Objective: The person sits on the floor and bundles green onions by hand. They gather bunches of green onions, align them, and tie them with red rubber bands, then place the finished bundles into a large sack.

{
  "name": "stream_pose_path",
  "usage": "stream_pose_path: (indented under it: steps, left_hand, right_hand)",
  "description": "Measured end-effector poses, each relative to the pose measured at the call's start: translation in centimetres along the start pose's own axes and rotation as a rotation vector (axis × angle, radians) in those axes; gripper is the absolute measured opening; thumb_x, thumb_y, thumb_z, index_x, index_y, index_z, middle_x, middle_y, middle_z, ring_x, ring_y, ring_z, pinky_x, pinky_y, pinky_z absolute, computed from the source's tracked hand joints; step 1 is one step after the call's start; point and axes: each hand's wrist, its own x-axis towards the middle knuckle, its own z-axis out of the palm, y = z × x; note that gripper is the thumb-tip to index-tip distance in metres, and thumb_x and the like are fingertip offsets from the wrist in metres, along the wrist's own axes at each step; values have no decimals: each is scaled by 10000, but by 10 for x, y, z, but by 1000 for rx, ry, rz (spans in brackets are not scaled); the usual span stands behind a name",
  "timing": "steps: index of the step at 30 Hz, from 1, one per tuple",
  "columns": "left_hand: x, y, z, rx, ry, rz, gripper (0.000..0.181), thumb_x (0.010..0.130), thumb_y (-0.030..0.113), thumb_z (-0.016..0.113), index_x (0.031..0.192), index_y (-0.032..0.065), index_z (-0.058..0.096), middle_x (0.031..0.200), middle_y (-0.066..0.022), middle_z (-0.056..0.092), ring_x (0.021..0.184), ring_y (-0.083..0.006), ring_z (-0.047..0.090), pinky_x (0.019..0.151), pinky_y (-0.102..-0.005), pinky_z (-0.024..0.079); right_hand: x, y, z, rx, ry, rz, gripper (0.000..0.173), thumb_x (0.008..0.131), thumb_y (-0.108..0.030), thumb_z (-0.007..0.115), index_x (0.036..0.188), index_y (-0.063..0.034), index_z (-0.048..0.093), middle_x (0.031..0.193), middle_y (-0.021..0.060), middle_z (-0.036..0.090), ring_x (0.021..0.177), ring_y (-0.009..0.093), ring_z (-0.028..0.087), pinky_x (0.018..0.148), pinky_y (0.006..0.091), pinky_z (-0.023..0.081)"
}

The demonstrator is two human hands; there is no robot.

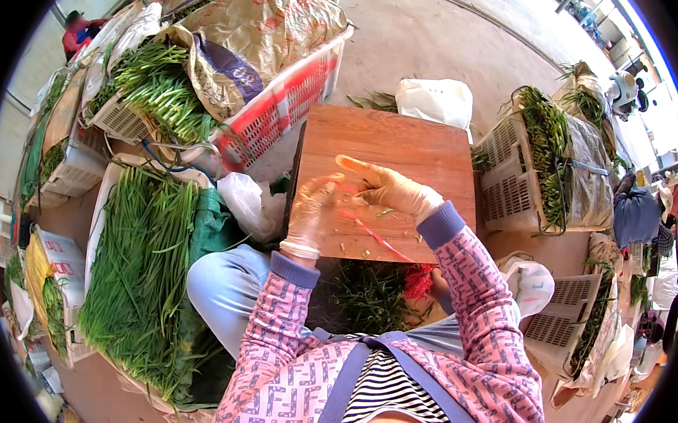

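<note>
Both of my hands wear thin, yellowish, translucent gloves over a wooden tabletop (387, 140). My left hand (312, 207) is upright near the left edge, its fingertips pinching a red plastic strip (366, 230). A short stretch of that strip runs across to my right hand (394, 185), whose lower fingers curl around it while the index finger points out to the left. The strip's loose part trails over the board to its near edge. There a bunch of red strips (419, 280) hangs by my lap. Small green and pale scraps (365, 252) lie on the wood.
On my left a crate holds long green garlic chives (143, 271). A red and white crate (287, 101) stands beyond, under woven sacking. Crates of greens (510, 179) line the right side. White plastic bags (251, 202) flank the board, and cut greens (369, 292) lie below it.
</note>
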Motion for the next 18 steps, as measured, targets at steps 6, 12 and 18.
stream_pose_path:
  steps: [6,12,18]
  left_hand:
    - [51,-14,-62,364,326,304,146,890,82,635,1022,25,662,980,-32,660,881,-117,586,854,-247,463]
    - [82,-44,-88,621,402,244,82,863,49,662,927,9,692,952,-49,655,884,-136,611,859,-258,473]
    - [84,-65,-85,949,444,445,105,762,37,723,862,46,691,980,-93,625,945,-222,589,874,-319,491]
  right_hand:
    - [-67,27,-66,-71,75,230,490,895,-182,670,1337,-21,533,1371,64,542,1206,128,492,993,269,417]
    - [-126,90,-116,-1273,407,421,352,875,-108,601,1205,-214,662,850,49,686,825,231,652,716,335,519]
    - [-138,142,-102,-1701,504,479,610,856,-149,574,1430,-249,390,1114,38,603,970,265,589,790,384,479]
